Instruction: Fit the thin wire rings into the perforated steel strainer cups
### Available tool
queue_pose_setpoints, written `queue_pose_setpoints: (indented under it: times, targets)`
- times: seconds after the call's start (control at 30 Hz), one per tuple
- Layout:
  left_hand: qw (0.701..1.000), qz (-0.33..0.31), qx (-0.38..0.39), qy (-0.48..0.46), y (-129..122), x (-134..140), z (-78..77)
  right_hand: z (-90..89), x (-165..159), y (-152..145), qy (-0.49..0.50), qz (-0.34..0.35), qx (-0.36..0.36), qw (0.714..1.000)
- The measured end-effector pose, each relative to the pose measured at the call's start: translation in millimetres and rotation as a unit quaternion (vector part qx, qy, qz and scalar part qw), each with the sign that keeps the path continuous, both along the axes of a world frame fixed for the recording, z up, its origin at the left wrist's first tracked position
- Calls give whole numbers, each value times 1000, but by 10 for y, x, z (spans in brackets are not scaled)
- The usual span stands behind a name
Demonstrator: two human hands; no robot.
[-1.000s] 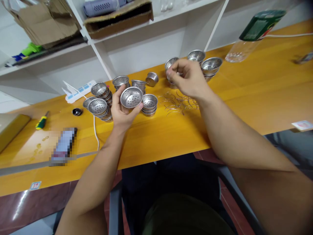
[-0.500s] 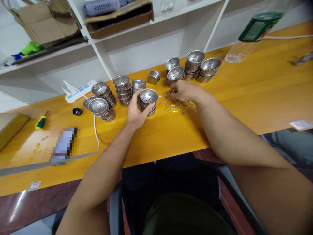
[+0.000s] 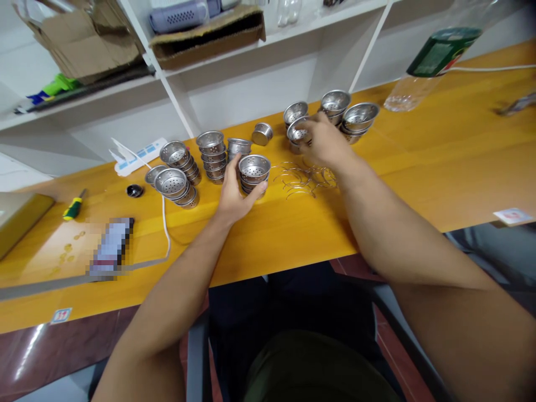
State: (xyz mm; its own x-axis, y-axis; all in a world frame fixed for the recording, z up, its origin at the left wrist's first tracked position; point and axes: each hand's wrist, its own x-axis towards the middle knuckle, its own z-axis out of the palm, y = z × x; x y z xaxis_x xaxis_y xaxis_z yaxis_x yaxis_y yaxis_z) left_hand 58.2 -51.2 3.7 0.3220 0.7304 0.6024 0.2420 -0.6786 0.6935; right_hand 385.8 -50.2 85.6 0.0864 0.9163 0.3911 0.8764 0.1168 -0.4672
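Observation:
My left hand is wrapped around the side of a short stack of perforated metal cups, thumb in front and fingers behind, with the stack upright on the table. My right hand reaches over to the right group of cups. Its fingers are curled over the near rim of a perforated metal cup, seeming to pinch it, though they are slightly blurred. Thin wire rings lie loose on the table below that hand.
More stacked cups stand left, others right. One cup lies tipped behind. A plastic bottle, power strip, phone, screwdriver and small black round piece are also on the table.
My right hand has moved up and away from the wire rings to the rim of a cup behind them. My left hand stays on its stack. The view has shifted slightly.

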Motion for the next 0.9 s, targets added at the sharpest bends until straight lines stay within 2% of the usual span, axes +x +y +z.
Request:
queue_pose_setpoints:
  times: [0.1,0.17,0.23,0.3,0.37,0.4,0.5,0.6,0.67,0.77,0.9]
  targets:
    - [999,1,44,-1,-24,-70,56,-108,84,118,-25,-6,-56,998]
    - [997,1,75,-9,-21,-113,113,-126,153,189,-28,-4,-63,998]
    - [993,4,120,-13,-6,-151,173,-91,211,225,3,16,-8,1000]
    - [985,9,171,-16,7,-186,235,-26,196,203,69,58,97,991]
    - [979,13,203,-18,2,-212,293,39,49,105,168,131,181,960]
    - [978,14,209,-18,-8,-220,316,64,-78,27,221,181,196,938]
    - [980,-12,199,-16,-46,-211,346,98,-570,-263,350,353,134,857]
    - [981,-60,178,-41,-30,-181,308,106,-930,-487,376,461,60,802]
    - [982,-73,168,-54,17,-175,269,128,-978,-536,363,502,28,784]
    - [984,-77,154,-47,83,-201,236,197,-838,-498,333,543,11,771]
    - [985,-75,150,-39,70,-247,275,308,-612,-436,286,547,25,786]
